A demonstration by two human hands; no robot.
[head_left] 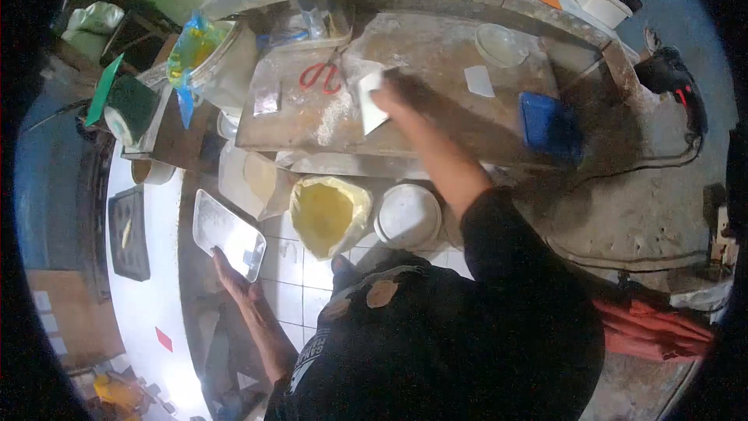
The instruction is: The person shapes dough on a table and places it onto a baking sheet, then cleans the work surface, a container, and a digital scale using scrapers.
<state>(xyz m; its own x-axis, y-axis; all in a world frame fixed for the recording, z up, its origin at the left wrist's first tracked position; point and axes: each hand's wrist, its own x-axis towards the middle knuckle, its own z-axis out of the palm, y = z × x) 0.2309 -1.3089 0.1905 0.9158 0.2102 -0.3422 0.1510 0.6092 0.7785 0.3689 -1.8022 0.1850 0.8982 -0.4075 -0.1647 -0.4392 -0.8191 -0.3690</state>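
My left hand (236, 277) grips the near end of a shallow white tray (222, 222), held out over the floor at the left. Some pale powder seems to lie in it. Over the wooden work board (436, 125), my right hand (396, 97) is closed on a flat white scraper (371, 113); its fingers are partly hidden. White powder (333, 121) is scattered on the board just left of the scraper. Beside the powder lie red-handled scissors (320, 78) and a small clear packet (266, 98).
Below the board stand a bucket lined with a yellowish bag (327, 214), a lidded white tub (407, 214) and a clear bin (253, 179). A blue container (548, 125), round lid (501, 45) and white piece (479, 81) lie right. A drill (674, 82) rests far right.
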